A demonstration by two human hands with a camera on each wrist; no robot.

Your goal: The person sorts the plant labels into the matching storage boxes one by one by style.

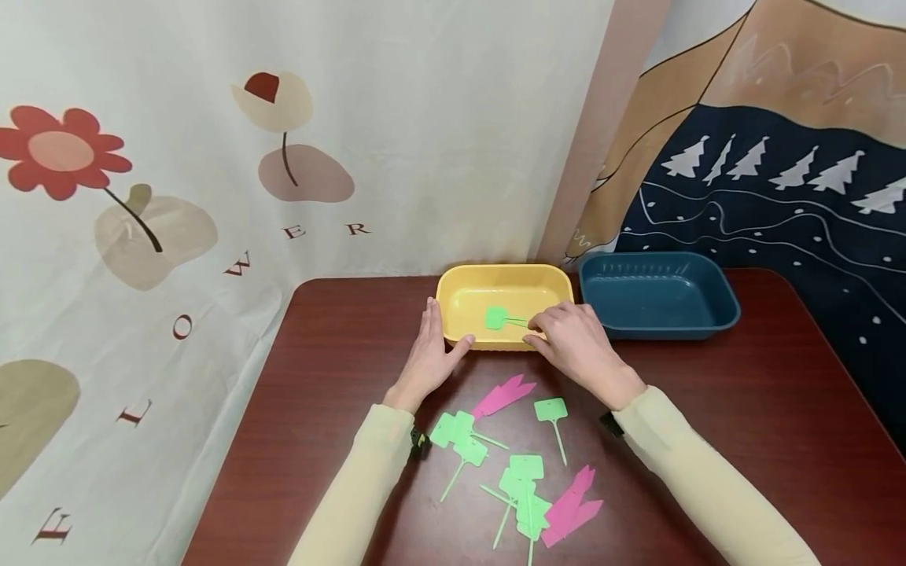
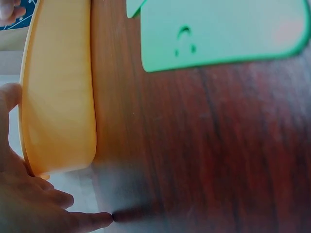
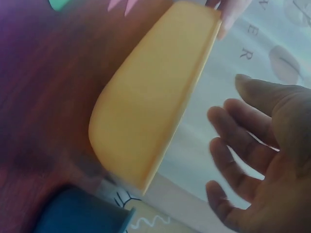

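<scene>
A: Where is the light green flat tag with a square head and a thin stem (image 1: 496,317)?
B: It lies inside the yellow rectangular plastic tray (image 1: 460,303), and its stem points toward the right hand (image 1: 576,339).
A: And how is this hand?
B: It is over the front right part of the tray. In the right wrist view, the fingers are loosely bent, and the thumb stands apart from them.
A: What about the left hand (image 1: 429,358)?
B: Its fingers are stretched along the tray's left end, and its thumb is spread to the front rim.
A: What else is on the reddish-brown desk (image 1: 340,377)?
B: A dark blue rectangular tray (image 1: 658,334) stands just beside the yellow one, on the right. Nearer to the person lie more green tags (image 1: 526,467), some overlapping, and bright pink flat pieces (image 1: 502,396) in two places.
</scene>
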